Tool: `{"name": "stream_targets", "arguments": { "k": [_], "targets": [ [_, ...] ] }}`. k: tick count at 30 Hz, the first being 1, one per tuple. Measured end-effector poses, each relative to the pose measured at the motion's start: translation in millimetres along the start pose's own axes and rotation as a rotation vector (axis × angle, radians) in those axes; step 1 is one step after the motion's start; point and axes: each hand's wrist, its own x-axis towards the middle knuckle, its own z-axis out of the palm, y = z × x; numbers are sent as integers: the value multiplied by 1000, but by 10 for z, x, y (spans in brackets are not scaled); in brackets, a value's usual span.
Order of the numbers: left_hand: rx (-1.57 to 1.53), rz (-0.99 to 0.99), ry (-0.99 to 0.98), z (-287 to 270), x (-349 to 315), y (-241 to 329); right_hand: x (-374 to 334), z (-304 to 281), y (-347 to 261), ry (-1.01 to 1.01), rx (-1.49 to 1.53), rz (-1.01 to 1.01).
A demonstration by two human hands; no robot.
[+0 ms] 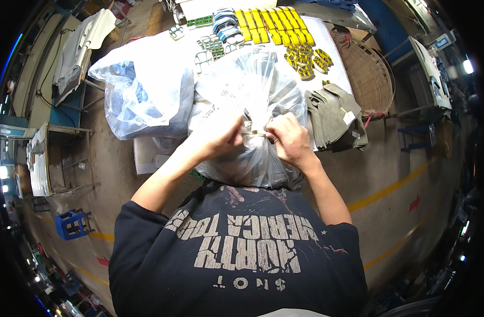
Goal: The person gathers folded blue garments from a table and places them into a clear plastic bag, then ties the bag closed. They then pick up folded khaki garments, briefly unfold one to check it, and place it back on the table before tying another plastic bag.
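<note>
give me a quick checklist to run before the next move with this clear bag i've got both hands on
1. Left hand grips the neck of the clear plastic bag: ok.
2. Right hand pinches the same gathered neck: ok.
3. Neck bunched tight between both hands: ok.
4. Neck fully closed: cannot tell, fingers hide it.
5. Bag supported at the white table edge against the body: ok.
6. Neighbours kept apart: not ok, the second plastic bag touches it on the left; the folded olive cloth stack lies close on the right.
</note>
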Motion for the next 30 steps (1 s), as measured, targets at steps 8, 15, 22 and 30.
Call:
{"name": "stream_targets", "arguments": {
  "k": [8, 15, 22, 30],
  "targets": [
    [-59, -82, 71, 102, 42, 207, -23, 30, -102, -63, 36, 31],
    [-22, -191, 206, 206, -34, 426, 88, -72, -21, -137, -8, -4],
    [128, -297, 269, 388, -143, 711, 277, -173, -28, -184, -26, -127],
    [387, -323, 265, 478, -175, 755, 356, -119, -13, -229, -102, -252]
  ]
}}
